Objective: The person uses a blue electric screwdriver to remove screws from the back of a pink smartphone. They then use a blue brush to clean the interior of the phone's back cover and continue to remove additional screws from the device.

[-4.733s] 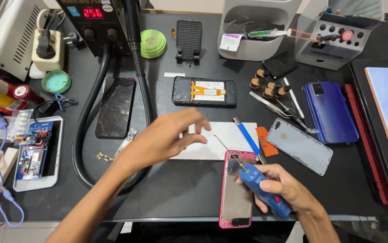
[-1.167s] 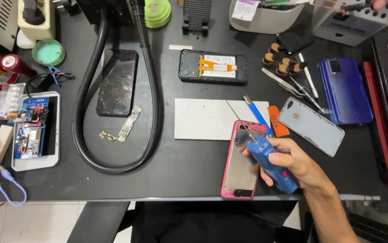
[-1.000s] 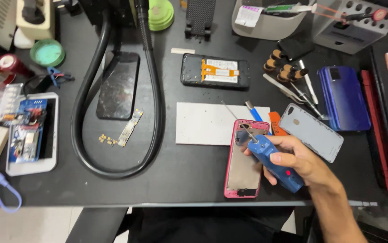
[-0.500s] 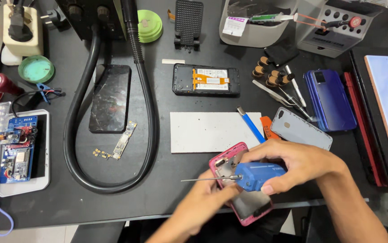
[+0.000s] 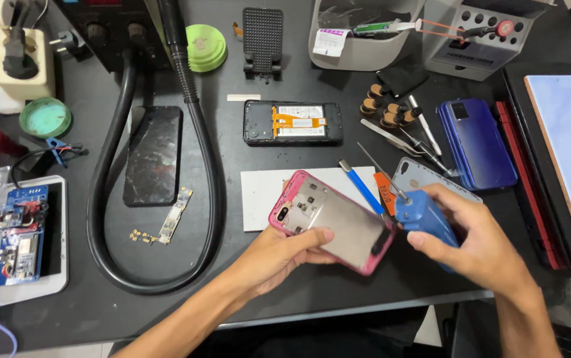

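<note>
the pink phone frame (image 5: 330,222) is held up off the dark counter (image 5: 285,292), tilted, with its metal inner face turned to the camera. it is gripped from below by the left hand (image 5: 279,255), the thumb pressed over the lower edge and the fingers closed under it. at its right end it is met by the blue electric screwdriver (image 5: 424,222), which is clasped in the right hand (image 5: 474,242), fingers wrapped tight round the body. the thin bit is seen pointing up and to the left, past the frame's right edge; whether the tip is touching anything cannot be told.

behind the frame a white mat (image 5: 312,195) is laid flat on the counter, and a blue-handled tool (image 5: 361,187) is lying across its right part. just beyond the right hand a pale blue phone back (image 5: 431,180) is partly covered, and further right a dark blue phone (image 5: 479,142) is stacked by the counter's edge. above the mat an opened black phone (image 5: 293,122) with an orange flex cable is seen face down. to the left a cracked black screen (image 5: 154,156) is enclosed by the loop of a thick black hose (image 5: 110,219), with a small circuit strip (image 5: 174,215) beside it. at the far left a white phone shell (image 5: 27,242) holding a blue board is set near the edge.
</note>
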